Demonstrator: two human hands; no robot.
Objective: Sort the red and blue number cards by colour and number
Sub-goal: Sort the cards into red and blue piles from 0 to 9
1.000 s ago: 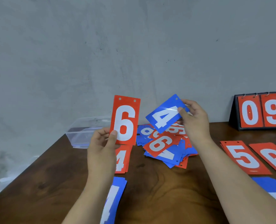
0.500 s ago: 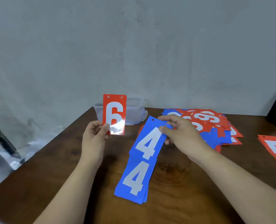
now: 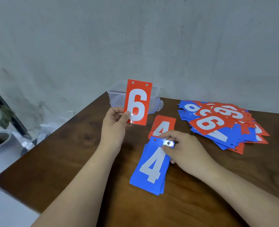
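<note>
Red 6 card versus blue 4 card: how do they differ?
The red 6 card shows a white 6 on red; the blue 4 card a white 4 on blue. The left hand holds the red 6 card upright in the air; the blue 4 card lies on a blue stack on the table, pinched by the right hand. Both have two punched holes.

A clear plastic box (image 3: pixel 116 97) stands on the wooden table (image 3: pixel 70 154) by the wall (image 3: pixel 135 38); a potted plant (image 3: pixel 3 114) sits far left.
</note>
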